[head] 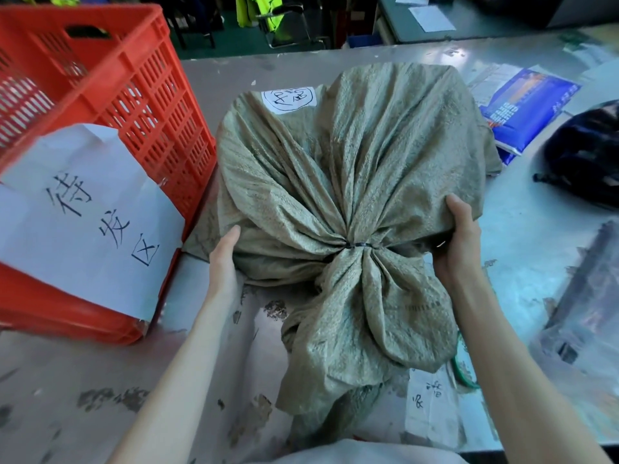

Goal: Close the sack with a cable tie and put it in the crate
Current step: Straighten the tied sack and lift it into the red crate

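Observation:
A bulging grey-green woven sack [361, 155] lies on the metal table [536, 249], with a white handwritten label on its far side. A black cable tie [357, 245] cinches its gathered neck, and the loose mouth fans out toward me. My left hand [225, 252] presses flat against the sack's left underside. My right hand [460, 239] grips the sack's right side, thumb on top. The red slatted plastic crate [110, 82] stands directly left of the sack, with a white paper sign with black characters hanging over its near wall.
A blue printed bag [526, 108] and a dark bundle [589, 155] lie at the right of the table. A labelled paper and a green ring [464, 373] sit under the sack's mouth near the front edge. Chairs and hi-vis vests stand beyond the table.

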{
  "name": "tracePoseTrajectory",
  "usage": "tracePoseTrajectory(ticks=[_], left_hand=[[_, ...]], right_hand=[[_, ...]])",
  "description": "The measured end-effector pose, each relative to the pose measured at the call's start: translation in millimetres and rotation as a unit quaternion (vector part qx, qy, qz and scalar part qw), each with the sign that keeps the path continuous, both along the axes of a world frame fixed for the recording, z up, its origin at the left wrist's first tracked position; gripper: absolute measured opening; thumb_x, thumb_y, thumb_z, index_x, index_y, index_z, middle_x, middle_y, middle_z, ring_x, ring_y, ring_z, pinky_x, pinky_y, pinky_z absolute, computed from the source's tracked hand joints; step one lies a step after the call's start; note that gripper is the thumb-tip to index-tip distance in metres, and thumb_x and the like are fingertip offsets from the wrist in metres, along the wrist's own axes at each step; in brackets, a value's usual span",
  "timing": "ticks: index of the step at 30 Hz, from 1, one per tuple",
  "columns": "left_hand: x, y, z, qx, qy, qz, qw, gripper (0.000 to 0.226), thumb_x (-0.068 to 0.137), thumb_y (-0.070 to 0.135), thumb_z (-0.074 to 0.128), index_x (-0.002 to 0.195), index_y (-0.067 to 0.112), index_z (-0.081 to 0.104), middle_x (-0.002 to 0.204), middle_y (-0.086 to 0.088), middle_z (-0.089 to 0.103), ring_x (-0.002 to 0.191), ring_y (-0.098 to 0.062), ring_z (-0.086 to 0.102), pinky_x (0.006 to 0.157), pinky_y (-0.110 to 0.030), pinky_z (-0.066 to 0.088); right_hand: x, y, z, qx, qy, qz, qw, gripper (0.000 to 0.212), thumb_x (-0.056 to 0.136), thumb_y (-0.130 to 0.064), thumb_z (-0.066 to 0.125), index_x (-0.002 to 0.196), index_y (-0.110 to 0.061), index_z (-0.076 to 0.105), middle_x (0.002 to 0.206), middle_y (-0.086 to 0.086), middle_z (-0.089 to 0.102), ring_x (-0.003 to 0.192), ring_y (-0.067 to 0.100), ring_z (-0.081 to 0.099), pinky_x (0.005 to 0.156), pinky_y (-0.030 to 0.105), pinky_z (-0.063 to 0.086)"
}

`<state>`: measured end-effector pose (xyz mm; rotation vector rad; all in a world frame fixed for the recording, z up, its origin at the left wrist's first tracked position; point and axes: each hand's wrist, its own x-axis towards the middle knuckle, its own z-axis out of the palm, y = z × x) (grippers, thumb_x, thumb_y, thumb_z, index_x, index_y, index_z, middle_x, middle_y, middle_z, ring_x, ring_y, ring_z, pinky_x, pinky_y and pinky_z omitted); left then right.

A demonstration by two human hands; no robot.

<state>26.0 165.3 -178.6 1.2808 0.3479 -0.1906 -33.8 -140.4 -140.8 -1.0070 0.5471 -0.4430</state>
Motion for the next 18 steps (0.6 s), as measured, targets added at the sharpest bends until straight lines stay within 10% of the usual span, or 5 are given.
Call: tracePoseTrajectory(ticks=[18], left_hand=[[-10,-3,54,0.016,-0.186,0.026,0.982,0.024,0.071,0.037,0.068,0.089,0.020,0.069,0.105,-0.010,0.065,0.105,-0.029,0.061,0.100,-0.060,0.040]], right_hand=[[-42,8,37,0.099,-0.169,-0.070,0.978,0.022,0.077,-0.018,0.048,0.093,-0.016,0.063,0.086,-0.002,0.064,0.085,0.017,0.058,0.085,0.036,0.044]])
